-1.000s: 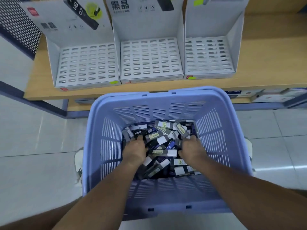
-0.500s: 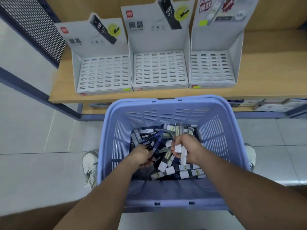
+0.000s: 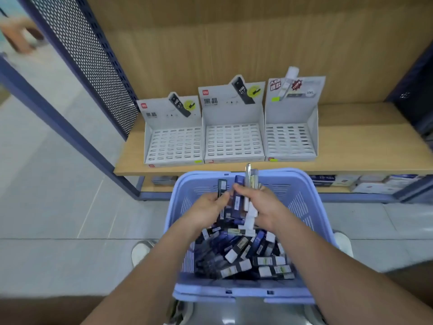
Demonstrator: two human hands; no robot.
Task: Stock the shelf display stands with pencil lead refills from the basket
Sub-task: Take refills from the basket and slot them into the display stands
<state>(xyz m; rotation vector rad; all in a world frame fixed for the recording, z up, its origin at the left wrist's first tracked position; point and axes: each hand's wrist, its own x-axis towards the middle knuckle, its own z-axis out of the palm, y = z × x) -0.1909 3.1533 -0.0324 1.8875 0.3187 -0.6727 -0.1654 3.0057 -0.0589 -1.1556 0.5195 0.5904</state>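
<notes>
Basket of lilac plastic sits low in front of the viewer, w/ a heap of pencil lead refills in its bottom: small dark cases w/ white or pale labels. Both arms reach in from the lower edge of the view. The left hand and right hand meet above the heap, near the basket's far wall, fingers curled round refills. The left pinches one dark case held upright. The right grips a bunch of cases fanned upward, white ends hanging below the palm; exact count can't be told, as the picture is blurred. Beyond the basket, on a wooden shelf, three white cardboard display stands sit side by side: left stand, middle stand, right stand. Their slotted trays look unfilled, so stocking has prob. not begun. Step in hand, as judged: gathering a handful & sorting it btwn the hands. The next move likely calls for lifting the handful over the far rim to a stand, matching case type to the stand's header card, then slotting cases in one at a time w/out spilling the rest.
</notes>
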